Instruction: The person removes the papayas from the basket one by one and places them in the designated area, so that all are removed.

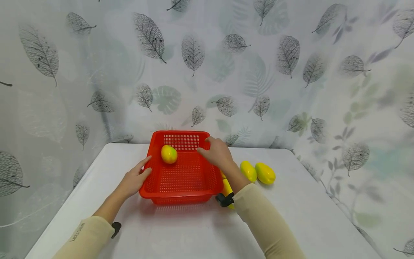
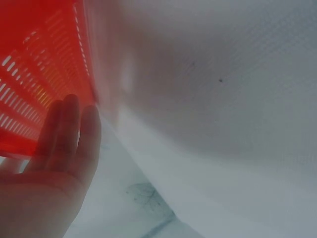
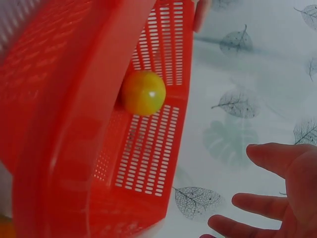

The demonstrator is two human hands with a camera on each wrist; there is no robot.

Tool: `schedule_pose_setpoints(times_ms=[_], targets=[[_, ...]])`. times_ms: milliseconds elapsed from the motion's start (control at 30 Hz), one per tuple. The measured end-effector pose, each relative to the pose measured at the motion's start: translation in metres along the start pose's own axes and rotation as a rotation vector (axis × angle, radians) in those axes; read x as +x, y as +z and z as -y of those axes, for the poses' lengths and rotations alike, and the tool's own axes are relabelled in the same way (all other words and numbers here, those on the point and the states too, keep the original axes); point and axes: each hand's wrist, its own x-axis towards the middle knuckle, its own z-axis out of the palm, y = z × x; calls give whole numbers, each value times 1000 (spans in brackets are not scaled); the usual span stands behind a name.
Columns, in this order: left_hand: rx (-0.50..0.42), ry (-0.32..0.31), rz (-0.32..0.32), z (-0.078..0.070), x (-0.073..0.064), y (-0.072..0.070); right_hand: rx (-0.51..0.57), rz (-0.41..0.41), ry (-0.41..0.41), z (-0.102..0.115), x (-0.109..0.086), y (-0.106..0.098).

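A red plastic basket (image 1: 181,194) with slotted walls stands on the white table. Inside, near its far left corner, lies one yellow-green mango (image 1: 169,154), also visible in the right wrist view (image 3: 143,92). My left hand (image 1: 130,181) is at the basket's left side; in the left wrist view its straight fingers (image 2: 69,134) lie along the outer wall. Over the basket's right rim hangs my right hand (image 1: 217,153), its fingers spread and holding nothing. The right wrist view shows that hand (image 3: 282,191) apart from the basket wall.
Two yellow mangoes (image 1: 248,171) (image 1: 265,173) lie on the table (image 1: 307,201) right of the basket. More yellow fruit (image 1: 228,187) is partly hidden behind the right wrist and basket edge. A leaf-patterned curtain (image 1: 207,72) hangs behind the table.
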Motion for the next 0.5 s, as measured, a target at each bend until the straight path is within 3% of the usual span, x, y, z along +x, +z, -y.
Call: schedule_pose_setpoints(times_ms=[500], targets=[[15, 4, -8, -2, 0, 1, -27, 3, -59, 12, 18, 15]])
